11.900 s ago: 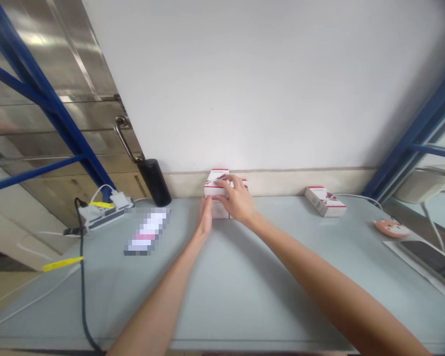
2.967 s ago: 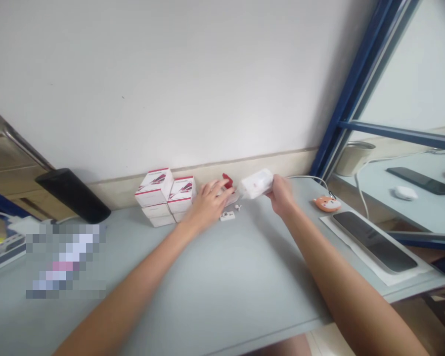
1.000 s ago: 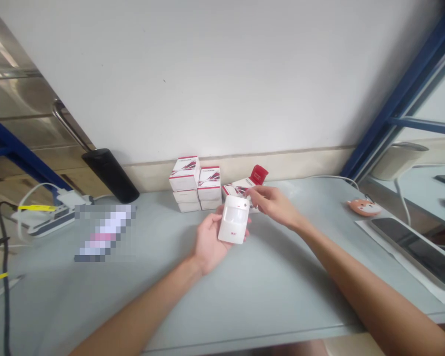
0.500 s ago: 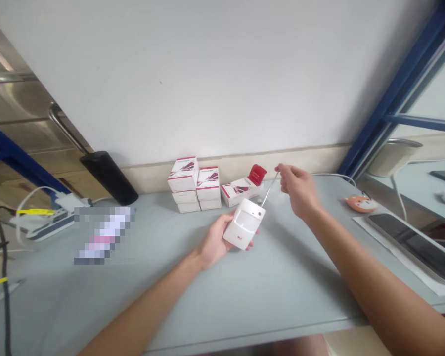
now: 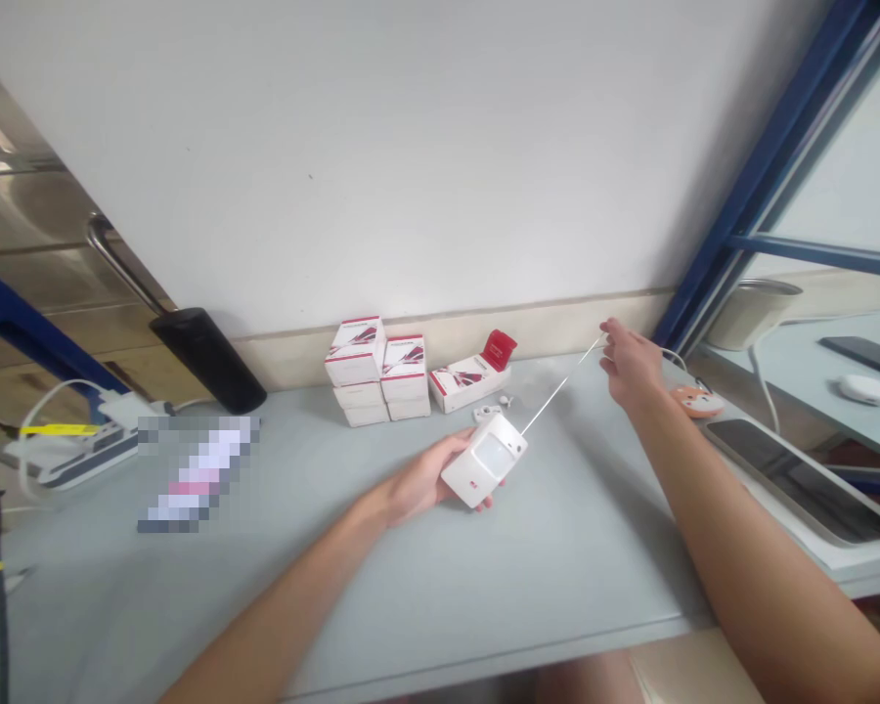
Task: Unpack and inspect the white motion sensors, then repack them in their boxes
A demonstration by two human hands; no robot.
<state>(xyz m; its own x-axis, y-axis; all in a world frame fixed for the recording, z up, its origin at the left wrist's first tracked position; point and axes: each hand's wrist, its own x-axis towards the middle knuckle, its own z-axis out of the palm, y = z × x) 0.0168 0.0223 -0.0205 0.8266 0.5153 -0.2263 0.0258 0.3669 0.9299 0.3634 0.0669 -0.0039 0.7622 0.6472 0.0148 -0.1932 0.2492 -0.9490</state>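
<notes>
right hand [image 5: 633,364]: fingers narrow, pinching the end of a thin white rod [image 5: 557,390], well right of the box stack [image 5: 367,370]. rod slants down to the top corner of a white device [image 5: 486,460].
left hand [image 5: 425,479]: fingers wrapped round the device, which is held tilted over the table [image 5: 425,596], in front and to the right of the stack. red mark on its face, too small to read.

just right of the stack: a white carton [image 5: 465,383] lying flat, red flap [image 5: 500,349] raised. lettering on flap illegible. carton and stack boxes share dark red bands and slashed artwork; their heading lines unreadable.

edges: wall [image 5: 440,166] close behind the stack. table runs from the stack toward the viewer, a broad stretch ending at its near edge. blue frame [image 5: 770,166] well right of the stack.

hard to make out: rod's end, inside the fingers; left palm, behind the device; small white parts [image 5: 488,414] right of the stack, partly covered by the device; phone-like slab [image 5: 198,479] left of the stack, pixelated; orange-and-white thing [image 5: 696,401] far right of the stack, partly behind the right hand.
</notes>
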